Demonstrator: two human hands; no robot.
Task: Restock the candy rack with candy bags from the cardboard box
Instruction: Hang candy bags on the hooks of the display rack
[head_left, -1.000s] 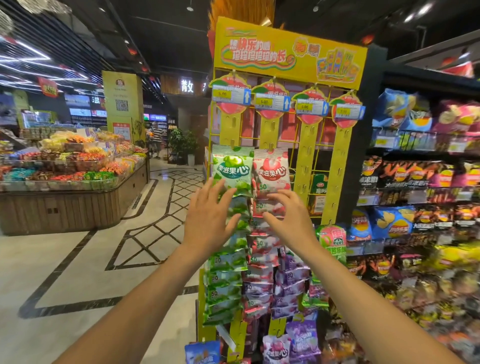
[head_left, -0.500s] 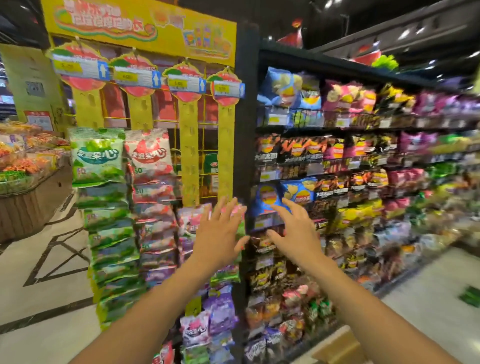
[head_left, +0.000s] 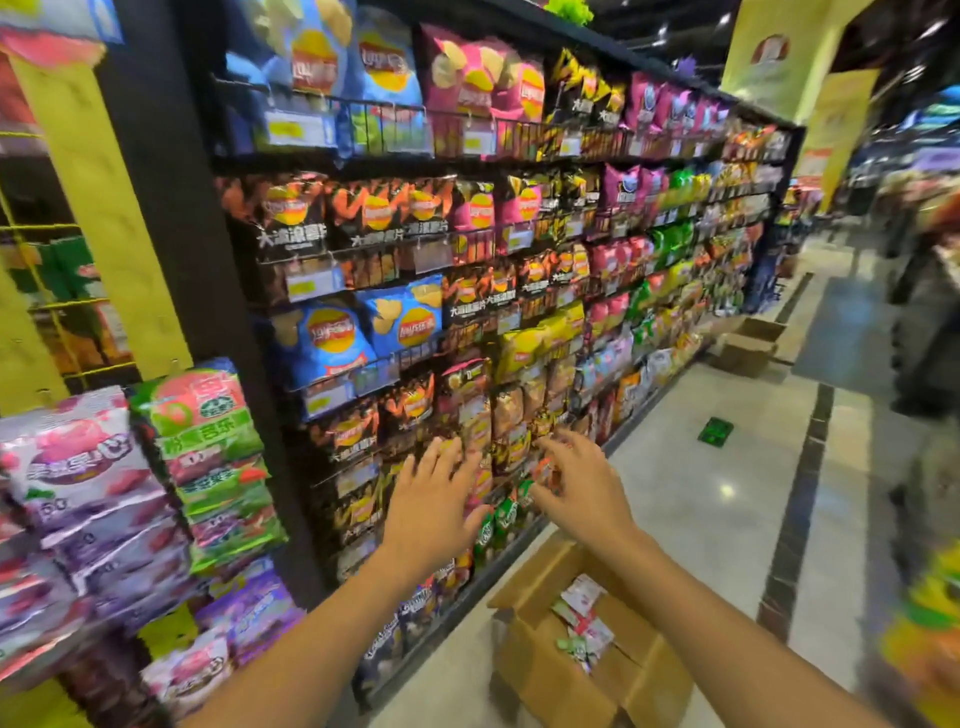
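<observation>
The yellow candy rack (head_left: 98, 218) fills the left edge, hung with purple, pink and green candy bags (head_left: 202, 415). An open cardboard box (head_left: 540, 670) stands on the floor at the lower middle, with red, white and green candy bags (head_left: 582, 618) inside. My left hand (head_left: 431, 509) and my right hand (head_left: 582, 488) are both raised in front of the chip shelves, above the box, fingers spread and holding nothing.
A tall black shelf unit (head_left: 171, 218) packed with chip bags runs along the aisle to the right. More cardboard boxes (head_left: 743, 348) lie on the floor farther down. A green item (head_left: 716, 431) lies on the tiled floor. A blurred person (head_left: 924, 322) stands at right.
My view has swung right and down, away from the candy rack toward the chip shelves and the box. Both empty hands have left the hanging bags and moved with it.
</observation>
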